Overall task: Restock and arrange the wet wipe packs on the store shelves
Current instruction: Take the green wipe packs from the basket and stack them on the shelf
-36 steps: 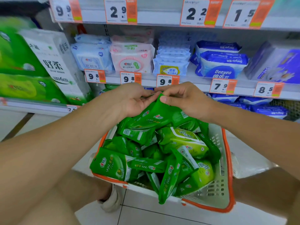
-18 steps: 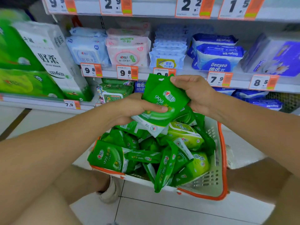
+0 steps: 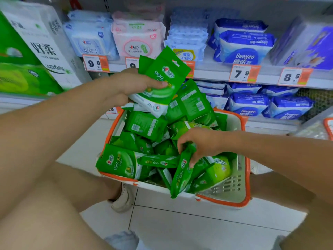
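Gripping a small stack of green wet wipe packs (image 3: 162, 82) above the basket (image 3: 236, 188), the left hand (image 3: 133, 83) curls its fingers around them; the right hand (image 3: 201, 143) pinches another green pack (image 3: 182, 175) inside the basket.

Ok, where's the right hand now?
In the head view the right hand is down in the orange-rimmed basket, right of centre, gripping an upright green pack near the front edge.
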A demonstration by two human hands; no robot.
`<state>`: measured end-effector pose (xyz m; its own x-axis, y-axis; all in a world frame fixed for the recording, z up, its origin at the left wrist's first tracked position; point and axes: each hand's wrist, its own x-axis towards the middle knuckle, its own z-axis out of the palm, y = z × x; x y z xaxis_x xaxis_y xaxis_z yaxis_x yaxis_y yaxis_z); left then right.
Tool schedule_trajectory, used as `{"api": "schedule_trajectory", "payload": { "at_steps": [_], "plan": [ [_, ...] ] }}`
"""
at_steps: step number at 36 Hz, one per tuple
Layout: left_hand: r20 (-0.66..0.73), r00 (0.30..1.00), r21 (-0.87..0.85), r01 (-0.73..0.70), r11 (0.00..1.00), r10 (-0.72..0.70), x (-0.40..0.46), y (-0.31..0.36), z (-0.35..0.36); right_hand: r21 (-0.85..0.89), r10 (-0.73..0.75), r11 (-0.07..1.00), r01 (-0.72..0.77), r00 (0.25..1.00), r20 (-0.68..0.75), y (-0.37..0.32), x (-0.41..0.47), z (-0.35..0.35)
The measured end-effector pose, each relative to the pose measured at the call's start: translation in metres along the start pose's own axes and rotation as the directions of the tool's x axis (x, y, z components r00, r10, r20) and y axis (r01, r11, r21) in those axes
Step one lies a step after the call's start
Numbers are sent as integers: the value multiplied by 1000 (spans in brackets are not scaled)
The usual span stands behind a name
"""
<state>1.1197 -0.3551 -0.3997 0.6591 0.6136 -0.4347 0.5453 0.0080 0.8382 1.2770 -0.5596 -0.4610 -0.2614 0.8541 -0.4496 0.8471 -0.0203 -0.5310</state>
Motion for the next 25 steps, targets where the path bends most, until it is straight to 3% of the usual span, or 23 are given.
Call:
{"api": "schedule_trajectory", "payload": {
  "at_steps": [3, 7, 10, 13, 15, 18, 22, 25],
  "plan": [
    [10, 999, -13, -36, 999, 36, -15, 17, 15, 18, 21, 1000, -21, 1000, 5, 6, 3, -13],
    [18, 997, -88, -76, 993, 78, -19, 12, 19, 278, 42, 960, -20, 996, -73, -2, -3, -59],
    [-82, 989, -136, -131, 982, 121, -14, 9, 16, 533, 9, 845, 55, 993, -117, -10, -13, -103],
    [-132, 979, -243, -182, 953, 154, -13, 16, 20, 665, -12, 721, 194, 964, -267, -21, -19, -139],
    [-130, 977, -367, -206, 907, 169, -16, 30, 27, 659, 58, 696, 285, 893, -447, -25, -17, -155],
    [-58, 985, -528, -168, 832, 163, -19, 50, 35, 497, 148, 795, 348, 682, -716, -27, -10, -175],
    [-14, 991, -576, -116, 809, 132, -26, 69, 36, 294, 110, 904, 310, 497, -861, -31, -2, -189],
    [16, 971, -566, -187, 803, 238, -34, 76, 43, 236, 111, 916, 325, 359, -927, -40, 7, -189]
  ]
}}
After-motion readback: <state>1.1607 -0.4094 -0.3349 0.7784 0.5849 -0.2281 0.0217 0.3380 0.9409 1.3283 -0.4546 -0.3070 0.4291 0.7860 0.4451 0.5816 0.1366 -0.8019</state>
